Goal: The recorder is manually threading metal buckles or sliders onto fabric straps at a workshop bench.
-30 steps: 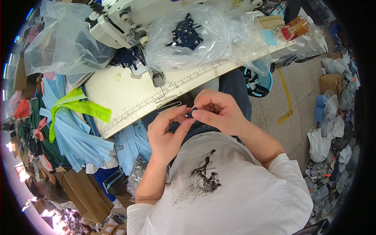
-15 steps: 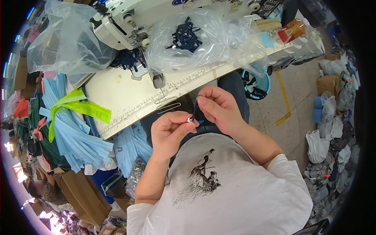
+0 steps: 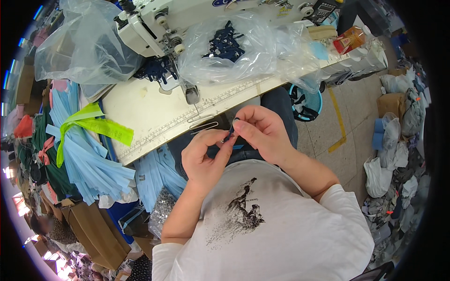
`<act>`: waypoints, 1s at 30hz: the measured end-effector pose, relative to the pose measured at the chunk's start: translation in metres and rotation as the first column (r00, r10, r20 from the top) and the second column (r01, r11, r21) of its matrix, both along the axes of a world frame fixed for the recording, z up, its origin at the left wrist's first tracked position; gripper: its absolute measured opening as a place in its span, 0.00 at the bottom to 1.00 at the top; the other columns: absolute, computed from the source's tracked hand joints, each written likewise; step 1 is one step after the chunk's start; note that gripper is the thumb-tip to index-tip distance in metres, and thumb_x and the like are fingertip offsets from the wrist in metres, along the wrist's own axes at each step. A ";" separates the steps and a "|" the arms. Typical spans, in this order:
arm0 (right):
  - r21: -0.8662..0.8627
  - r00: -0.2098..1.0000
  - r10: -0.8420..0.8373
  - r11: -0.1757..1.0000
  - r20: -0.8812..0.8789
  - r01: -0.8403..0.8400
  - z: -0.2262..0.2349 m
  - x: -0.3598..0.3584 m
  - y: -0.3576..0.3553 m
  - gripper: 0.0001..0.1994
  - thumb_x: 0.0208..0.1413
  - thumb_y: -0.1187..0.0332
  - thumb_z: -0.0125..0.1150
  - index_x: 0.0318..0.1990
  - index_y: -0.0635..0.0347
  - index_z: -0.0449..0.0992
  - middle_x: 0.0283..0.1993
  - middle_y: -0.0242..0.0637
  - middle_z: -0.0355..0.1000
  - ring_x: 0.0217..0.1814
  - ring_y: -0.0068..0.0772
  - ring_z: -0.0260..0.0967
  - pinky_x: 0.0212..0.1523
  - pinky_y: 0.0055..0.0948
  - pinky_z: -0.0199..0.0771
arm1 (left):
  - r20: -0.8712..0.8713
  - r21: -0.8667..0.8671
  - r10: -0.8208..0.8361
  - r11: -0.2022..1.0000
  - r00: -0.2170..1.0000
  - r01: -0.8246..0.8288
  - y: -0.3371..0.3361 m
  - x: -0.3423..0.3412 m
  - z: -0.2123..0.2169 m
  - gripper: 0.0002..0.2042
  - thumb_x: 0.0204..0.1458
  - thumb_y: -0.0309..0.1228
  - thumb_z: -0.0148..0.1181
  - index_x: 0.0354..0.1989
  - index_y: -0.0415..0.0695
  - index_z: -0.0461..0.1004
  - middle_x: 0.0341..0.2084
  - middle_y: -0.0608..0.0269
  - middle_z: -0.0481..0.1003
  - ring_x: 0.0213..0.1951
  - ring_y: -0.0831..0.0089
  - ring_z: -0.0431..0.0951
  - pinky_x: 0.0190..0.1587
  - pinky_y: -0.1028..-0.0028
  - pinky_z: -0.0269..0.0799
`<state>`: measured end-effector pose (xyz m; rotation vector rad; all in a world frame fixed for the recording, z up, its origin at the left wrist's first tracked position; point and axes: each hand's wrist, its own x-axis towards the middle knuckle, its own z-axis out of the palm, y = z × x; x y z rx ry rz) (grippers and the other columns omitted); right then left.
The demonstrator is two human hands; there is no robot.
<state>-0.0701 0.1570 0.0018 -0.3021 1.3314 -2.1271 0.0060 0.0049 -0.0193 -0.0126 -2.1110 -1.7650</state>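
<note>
Above my lap, just off the front edge of the table, both hands pinch a short navy strap [image 3: 230, 134]. My left hand [image 3: 205, 149] grips its lower end between thumb and forefinger. The upper end is pinched in the fingertips of my right hand [image 3: 263, 132], with the other fingers curled in. Small metal fittings at the strap's ends are mostly hidden by the fingers. On the table, a pile of similar navy straps [image 3: 225, 44] lies on a clear plastic bag [image 3: 260, 54]. Another navy bunch [image 3: 155, 69] rests beside the sewing machine [image 3: 140, 36].
Light blue fabric strips [image 3: 96, 161] with a bright green band [image 3: 105, 129] hang at the table's left. A drink bottle [image 3: 349, 40] lies at the back right. Below the right edge stands a blue basket [image 3: 318, 104]. Cardboard boxes [image 3: 96, 234] sit at lower left.
My hands have come closer together, and the strap is now shorter and slanted between them. The metal fitting that showed at my left fingertips is now mostly covered.
</note>
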 end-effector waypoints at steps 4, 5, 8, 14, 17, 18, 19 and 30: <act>0.014 1.000 -0.020 1.000 -0.019 0.021 -0.001 0.000 0.002 0.05 0.61 0.72 0.56 0.40 0.63 0.70 0.34 0.23 0.69 0.32 0.09 0.64 0.30 0.13 0.63 | 0.096 0.026 0.082 0.996 0.992 -0.085 0.002 0.001 0.001 0.11 0.46 0.13 0.63 0.39 0.33 0.75 0.33 0.57 0.78 0.31 0.78 0.76 0.34 0.81 0.72; 0.030 1.000 -0.014 0.999 -0.028 0.015 -0.001 0.000 0.002 0.05 0.61 0.72 0.56 0.39 0.63 0.70 0.33 0.23 0.69 0.32 0.09 0.64 0.29 0.12 0.63 | 0.142 0.130 0.113 0.983 0.983 -0.132 0.003 0.001 0.001 0.10 0.47 0.14 0.63 0.39 0.33 0.76 0.31 0.57 0.79 0.29 0.78 0.77 0.32 0.82 0.72; 0.048 0.999 -0.021 0.999 -0.035 0.023 0.000 -0.001 0.001 0.04 0.61 0.72 0.56 0.39 0.63 0.70 0.33 0.23 0.68 0.31 0.08 0.63 0.28 0.12 0.61 | 0.191 0.406 -0.028 0.913 0.981 -0.053 0.003 0.003 0.004 0.11 0.52 0.14 0.58 0.44 0.33 0.73 0.34 0.54 0.79 0.32 0.76 0.78 0.34 0.82 0.74; 0.071 0.998 -0.057 0.996 0.027 0.055 -0.002 -0.004 -0.005 0.04 0.61 0.72 0.55 0.39 0.62 0.70 0.30 0.22 0.67 0.27 0.08 0.59 0.24 0.12 0.57 | 0.008 0.580 -0.205 0.798 0.979 0.162 -0.003 0.007 -0.010 0.11 0.55 0.14 0.54 0.46 0.36 0.70 0.36 0.49 0.78 0.32 0.74 0.78 0.33 0.79 0.75; 0.047 0.992 -0.035 0.998 0.117 0.030 -0.007 -0.004 -0.007 0.03 0.61 0.72 0.55 0.38 0.62 0.70 0.28 0.21 0.66 0.26 0.08 0.58 0.23 0.12 0.55 | -0.041 0.647 -0.230 0.736 0.972 0.201 -0.004 0.007 -0.012 0.11 0.55 0.15 0.53 0.46 0.37 0.70 0.35 0.47 0.77 0.30 0.74 0.77 0.32 0.79 0.75; 0.044 0.987 -0.012 0.999 0.160 0.005 -0.008 -0.005 -0.007 0.03 0.61 0.72 0.55 0.38 0.61 0.71 0.27 0.20 0.65 0.25 0.07 0.57 0.23 0.12 0.55 | -0.060 0.683 -0.237 0.699 0.970 0.213 -0.005 0.007 -0.013 0.11 0.55 0.15 0.53 0.47 0.38 0.70 0.35 0.47 0.77 0.29 0.75 0.76 0.32 0.79 0.75; 0.046 0.988 -0.010 0.999 0.156 0.003 -0.008 -0.005 -0.008 0.03 0.61 0.72 0.55 0.38 0.61 0.71 0.27 0.20 0.65 0.25 0.07 0.57 0.23 0.12 0.55 | -0.064 0.684 -0.235 0.698 0.970 0.214 -0.005 0.007 -0.014 0.11 0.55 0.15 0.53 0.47 0.38 0.70 0.35 0.47 0.77 0.29 0.75 0.76 0.32 0.79 0.75; 0.244 0.747 -0.216 0.857 -0.629 0.453 0.038 -0.108 -0.022 0.06 0.57 0.72 0.61 0.41 0.61 0.74 0.29 0.22 0.68 0.28 0.08 0.60 0.25 0.13 0.59 | 0.242 0.311 0.151 0.924 0.958 -0.224 -0.052 -0.019 -0.015 0.13 0.60 0.27 0.54 0.51 0.37 0.69 0.26 0.56 0.77 0.24 0.77 0.73 0.27 0.78 0.68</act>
